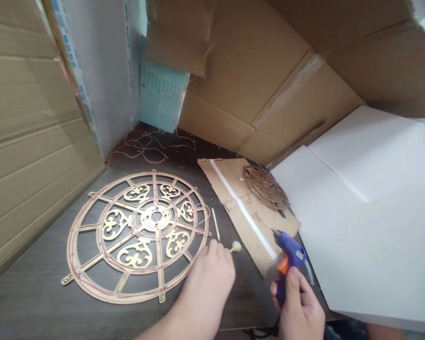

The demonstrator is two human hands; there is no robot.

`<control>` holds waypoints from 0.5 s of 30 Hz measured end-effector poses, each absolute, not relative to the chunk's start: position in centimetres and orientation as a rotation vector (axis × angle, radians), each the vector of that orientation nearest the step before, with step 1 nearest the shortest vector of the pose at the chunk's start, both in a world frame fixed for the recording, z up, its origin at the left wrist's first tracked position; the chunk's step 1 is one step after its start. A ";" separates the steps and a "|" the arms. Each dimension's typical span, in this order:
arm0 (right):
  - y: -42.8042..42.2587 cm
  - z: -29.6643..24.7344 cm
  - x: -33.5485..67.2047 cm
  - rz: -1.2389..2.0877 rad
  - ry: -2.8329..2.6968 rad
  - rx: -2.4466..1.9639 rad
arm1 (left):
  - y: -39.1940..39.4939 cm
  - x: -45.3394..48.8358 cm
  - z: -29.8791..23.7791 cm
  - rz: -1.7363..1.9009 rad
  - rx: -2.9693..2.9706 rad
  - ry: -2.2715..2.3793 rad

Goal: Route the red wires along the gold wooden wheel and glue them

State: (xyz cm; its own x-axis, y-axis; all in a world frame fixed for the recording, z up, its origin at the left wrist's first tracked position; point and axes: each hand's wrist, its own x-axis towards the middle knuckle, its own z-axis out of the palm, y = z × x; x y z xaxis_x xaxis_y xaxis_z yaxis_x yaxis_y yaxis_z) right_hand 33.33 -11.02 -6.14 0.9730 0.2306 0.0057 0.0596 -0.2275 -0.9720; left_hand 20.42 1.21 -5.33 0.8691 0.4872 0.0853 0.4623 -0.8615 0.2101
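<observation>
My right hand (299, 302) grips a blue hot glue gun (292, 250) by its handle, near the orange trigger. Its nozzle points up and to the left, over the cardboard sheet. My left hand (214, 271) is closed, knuckles up, at the right rim of a large round wooden wheel frame (156, 218). From its fingers sticks out a thin stick with a pale round knob (236, 246) at the end. The frame lies flat, with spokes, cut scrollwork and thin reddish wires along its rings. A short loose wooden stick (216, 225) lies just beyond my left hand.
A cardboard sheet (230, 189) with a white stripe lies right of the wheel, bearing a small brown lattice disc (266, 187). Tangled thin wire (145, 146) is at the back. Cardboard walls (241, 61), a light blue printed sheet (163, 94) and large white boards (368, 212) surround the dark table.
</observation>
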 end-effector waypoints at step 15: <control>-11.7 -5.8 33.3 -0.106 -0.237 -2.230 | 2.2 19.3 -2.6 0.384 2.523 0.859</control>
State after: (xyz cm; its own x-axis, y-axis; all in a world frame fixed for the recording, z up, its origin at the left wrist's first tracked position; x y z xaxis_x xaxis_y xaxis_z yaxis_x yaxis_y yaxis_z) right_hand 33.34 -11.74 -5.84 0.9783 0.1334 0.1585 0.2071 -0.6066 -0.7676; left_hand 19.29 2.18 -2.57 0.7679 0.6301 0.1152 0.5063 -0.7073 0.4934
